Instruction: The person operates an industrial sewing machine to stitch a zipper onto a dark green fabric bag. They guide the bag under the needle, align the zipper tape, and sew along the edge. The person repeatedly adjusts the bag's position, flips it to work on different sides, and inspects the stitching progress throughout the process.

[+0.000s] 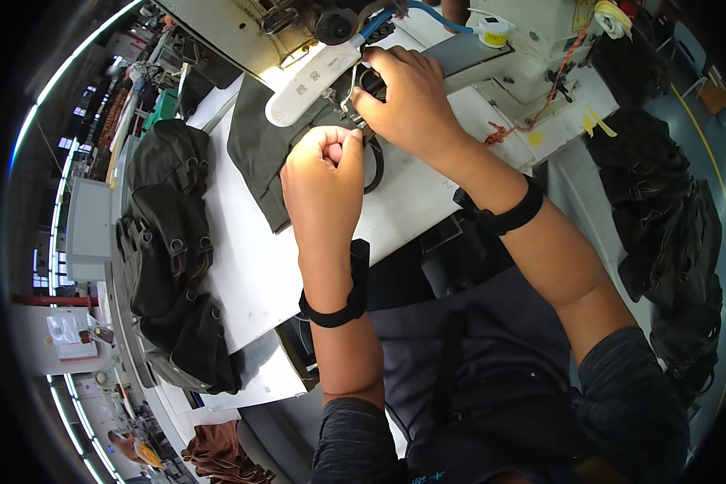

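My left hand (324, 179) is closed, thumb against the curled fingers, just in front of the sewing machine's needle area (348, 117). What it pinches is too small to make out. My right hand (411, 101) curls in from the right, thumb and forefinger bent around the metal parts under the white machine head (315, 85). Its other fingers are bent behind, and what they grip is hidden. Dark green cloth (258, 153) lies on the white table under and left of the head. A dark strap loop (377, 165) curves out beside my left hand.
Several dark green bags (165, 218) are heaped along the table's left side. More dark cloth pieces (661, 210) hang at the right. The machine body (532, 48) stands behind my right hand, with an orange cord (552, 89). Brown cloth (222, 453) lies at lower left.
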A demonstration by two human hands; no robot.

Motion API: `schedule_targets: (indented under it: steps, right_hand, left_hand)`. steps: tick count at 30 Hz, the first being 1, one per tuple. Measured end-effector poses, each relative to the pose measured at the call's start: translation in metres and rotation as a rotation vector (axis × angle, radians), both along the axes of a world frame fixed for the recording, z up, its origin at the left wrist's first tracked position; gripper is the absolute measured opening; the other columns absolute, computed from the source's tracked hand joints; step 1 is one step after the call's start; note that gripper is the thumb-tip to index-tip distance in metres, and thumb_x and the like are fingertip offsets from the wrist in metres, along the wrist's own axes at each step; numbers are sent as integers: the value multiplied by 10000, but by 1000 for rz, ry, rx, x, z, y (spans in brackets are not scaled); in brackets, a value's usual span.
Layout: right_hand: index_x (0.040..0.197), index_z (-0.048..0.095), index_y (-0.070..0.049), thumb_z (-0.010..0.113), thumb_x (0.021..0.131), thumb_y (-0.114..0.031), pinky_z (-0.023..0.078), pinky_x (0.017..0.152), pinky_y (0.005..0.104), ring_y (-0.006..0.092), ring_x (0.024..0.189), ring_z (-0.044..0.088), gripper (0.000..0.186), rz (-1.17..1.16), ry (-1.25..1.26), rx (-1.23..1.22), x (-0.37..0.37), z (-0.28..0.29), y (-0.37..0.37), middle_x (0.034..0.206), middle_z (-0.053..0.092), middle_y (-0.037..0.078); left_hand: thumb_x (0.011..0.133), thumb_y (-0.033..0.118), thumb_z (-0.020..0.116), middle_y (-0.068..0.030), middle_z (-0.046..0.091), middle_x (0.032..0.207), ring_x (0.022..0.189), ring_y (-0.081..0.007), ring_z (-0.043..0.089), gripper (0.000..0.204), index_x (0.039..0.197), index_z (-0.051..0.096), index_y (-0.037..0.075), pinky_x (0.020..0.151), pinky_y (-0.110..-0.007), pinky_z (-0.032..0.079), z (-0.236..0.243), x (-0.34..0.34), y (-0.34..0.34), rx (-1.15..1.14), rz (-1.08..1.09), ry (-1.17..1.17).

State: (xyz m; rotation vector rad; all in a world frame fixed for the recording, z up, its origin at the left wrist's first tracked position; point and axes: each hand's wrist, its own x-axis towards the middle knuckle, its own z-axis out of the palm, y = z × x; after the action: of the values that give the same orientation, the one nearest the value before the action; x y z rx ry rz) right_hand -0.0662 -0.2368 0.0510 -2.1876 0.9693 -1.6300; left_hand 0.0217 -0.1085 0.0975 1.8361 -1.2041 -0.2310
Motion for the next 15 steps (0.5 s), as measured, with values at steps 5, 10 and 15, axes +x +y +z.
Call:
schedule_targets:
  steps: [5,10,15]
  right_hand:
    - [1205,726,-92,749,860,-226,417,1040,455,326,1090,636,370,9,13,10,-1,2,2,1070,719,131]
    - [1203,728,-92,753,864,-238,413,1043,456,327,1090,637,370,19,37,22,-2,3,2,1066,718,130]
    - [1195,732,-94,749,859,-240,414,1041,457,334,1076,644,367,16,57,19,-3,2,-1,1056,721,132]
  left_hand:
    - [894,135,739,-8,573,610,547,-119,487,158,843,705,-11,576,-302,429,2,5,1,-18,39,26]
    - [892,169,711,-35,600,617,567,-141,547,189,853,711,-16,607,-318,464,-1,23,-2,0,98,-22]
    - [902,188,677,-66,616,632,611,-232,598,224,838,706,-24,660,-364,500,-1,26,-9,49,156,-106]
